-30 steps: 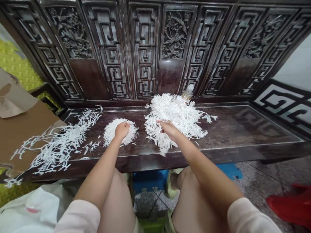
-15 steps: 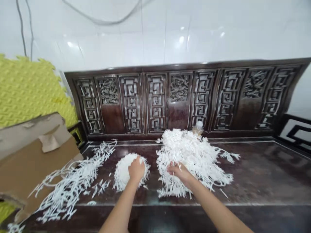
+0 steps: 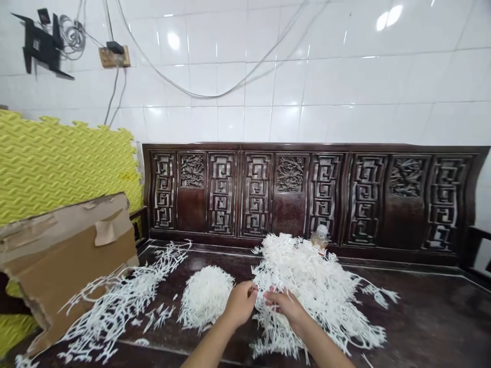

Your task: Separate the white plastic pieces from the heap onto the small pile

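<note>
A large loose heap of white plastic sprigs (image 3: 314, 291) lies on the dark wooden bench seat (image 3: 418, 317), and my right hand (image 3: 283, 302) has its fingers in the heap's near side. My left hand (image 3: 241, 304) sits at the heap's left edge, its fingertips among the strands. Whether either hand grips any strands is hard to see. Just left of my left hand, almost touching it, is a round white bundle of fine strands (image 3: 205, 297). Farther left lies a scattered spread of white sprigs (image 3: 126, 301).
A carved dark wood backrest (image 3: 307, 194) rises behind the seat, with a small capped bottle (image 3: 319, 237) behind the heap. Torn cardboard (image 3: 65, 255) leans at the left against a yellow foam mat (image 3: 57, 163). White tiles with loose cables cover the wall above.
My view has tilted up from the bench toward the wall. My left hand has left the top of the round bundle and moved right to the heap's edge.
</note>
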`<state>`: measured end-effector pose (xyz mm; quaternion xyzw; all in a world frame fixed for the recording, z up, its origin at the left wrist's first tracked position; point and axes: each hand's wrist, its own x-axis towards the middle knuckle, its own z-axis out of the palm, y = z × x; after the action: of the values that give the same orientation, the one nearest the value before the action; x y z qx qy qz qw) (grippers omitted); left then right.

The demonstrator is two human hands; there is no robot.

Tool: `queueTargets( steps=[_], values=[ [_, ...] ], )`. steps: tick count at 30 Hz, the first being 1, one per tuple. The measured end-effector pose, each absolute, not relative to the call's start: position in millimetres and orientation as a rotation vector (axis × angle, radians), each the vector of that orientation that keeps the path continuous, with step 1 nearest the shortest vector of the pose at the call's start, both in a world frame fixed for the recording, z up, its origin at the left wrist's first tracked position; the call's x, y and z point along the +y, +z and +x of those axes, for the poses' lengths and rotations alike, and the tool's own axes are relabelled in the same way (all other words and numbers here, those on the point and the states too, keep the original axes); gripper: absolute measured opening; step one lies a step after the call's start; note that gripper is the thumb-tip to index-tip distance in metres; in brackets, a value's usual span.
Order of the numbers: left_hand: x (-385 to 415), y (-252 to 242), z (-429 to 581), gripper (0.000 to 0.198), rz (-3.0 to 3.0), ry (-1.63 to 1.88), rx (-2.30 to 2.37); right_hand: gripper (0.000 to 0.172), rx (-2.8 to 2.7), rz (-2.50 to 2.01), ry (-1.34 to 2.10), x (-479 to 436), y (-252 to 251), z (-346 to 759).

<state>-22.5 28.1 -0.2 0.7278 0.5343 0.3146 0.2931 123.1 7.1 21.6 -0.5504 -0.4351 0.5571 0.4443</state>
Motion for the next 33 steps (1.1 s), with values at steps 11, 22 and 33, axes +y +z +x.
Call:
queueTargets(
  steps=[11, 22, 33],
  values=[
    [15, 24, -24, 0.024, 1.753, 1.213, 1.159, 0.023, -0.978, -1.063, 1.41, 19, 31, 121],
    [-1, 51, -19, 0.019, 1.804, 1.129, 1.104, 0.023, -1.241, -0.953, 1.257, -2, 54, 120],
    [-8, 52, -18, 0.017, 1.995, 1.243, 1.148, 0.024, -1.036, -0.932, 1.385, -10, 53, 117]
  ],
)
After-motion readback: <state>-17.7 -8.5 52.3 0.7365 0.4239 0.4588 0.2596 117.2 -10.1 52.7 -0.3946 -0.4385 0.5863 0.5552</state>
